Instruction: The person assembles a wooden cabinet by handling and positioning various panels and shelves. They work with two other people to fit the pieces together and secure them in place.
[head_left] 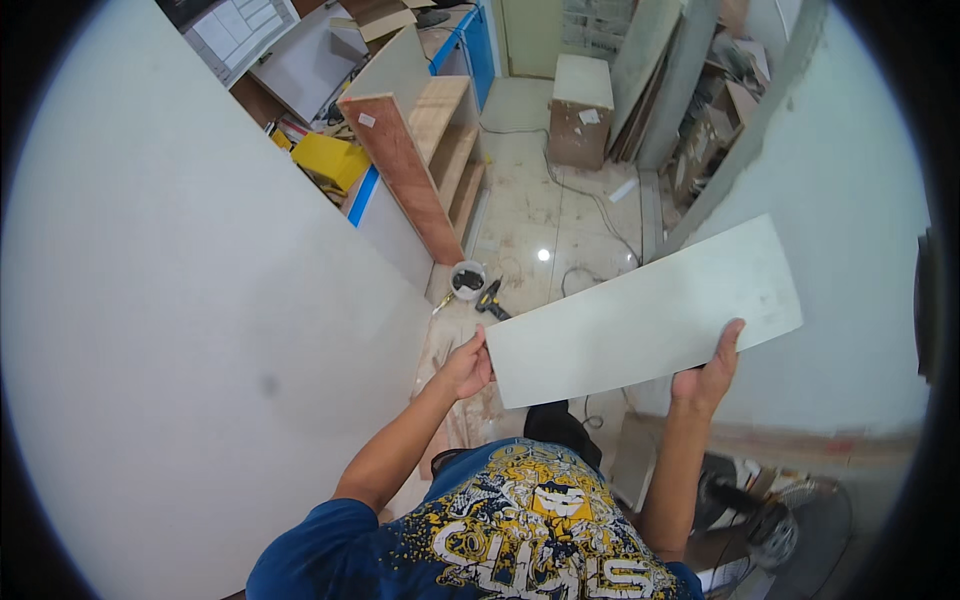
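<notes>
A long white rectangular board (630, 315) is held up in front of me, tilted so that its right end lies farther away. My left hand (468, 366) grips its left end, the thumb on the near face and the fingers behind the edge. Along the near long edge, towards the right end, my right hand (708, 378) holds it with the thumb on the white face and the fingers underneath. The board's underside is hidden.
Ahead on the left stands a wooden shelf unit (400, 170). Below it on the tiled floor are a white bucket (468, 280) and a black-and-yellow power drill (491, 300). A box-like cabinet (582, 110) and leaning panels (660, 90) stand far off. Cables (600, 205) cross the floor. A large white panel (200, 300) fills the left; a fan (775, 535) stands behind right.
</notes>
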